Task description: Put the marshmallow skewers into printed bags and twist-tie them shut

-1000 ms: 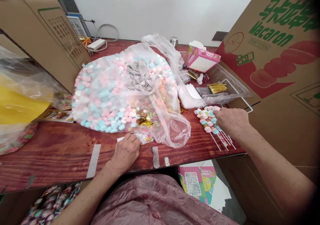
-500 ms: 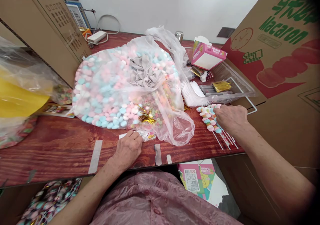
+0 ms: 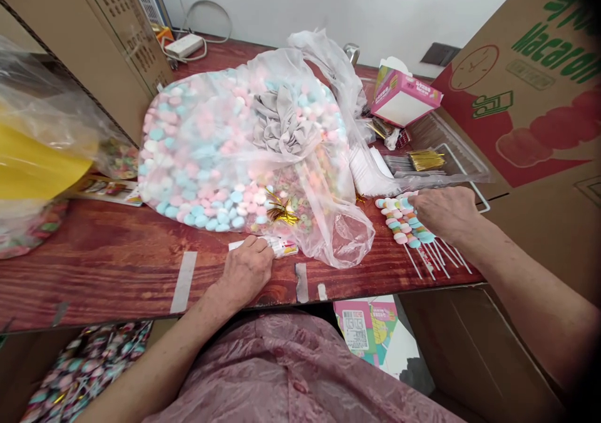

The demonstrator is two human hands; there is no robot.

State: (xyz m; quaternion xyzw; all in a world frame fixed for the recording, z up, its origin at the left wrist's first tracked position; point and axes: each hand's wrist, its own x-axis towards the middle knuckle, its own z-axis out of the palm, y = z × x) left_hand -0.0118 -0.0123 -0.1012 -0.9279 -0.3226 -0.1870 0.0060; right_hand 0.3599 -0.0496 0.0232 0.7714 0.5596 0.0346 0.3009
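From left to right in my head view, I have flat white pieces with small coloured print (image 3: 285, 246) on the glossy red-brown wood-grain table (image 3: 117, 254), just in front of the big clear plastic bag of pastel candies (image 3: 201, 185), and my bare left hand (image 3: 248, 263) lies over them, back up, fingers bent and close together, though I cannot tell whether they pinch anything. Farther right, pink, white, blue and orange candy skewers (image 3: 400, 229) lie side by side, their thin white sticks angled towards the near edge; my bare right hand (image 3: 446, 211) arches over their candy end, knuckles up, fingers folded, tips hidden, so I cannot tell whether they grip one.
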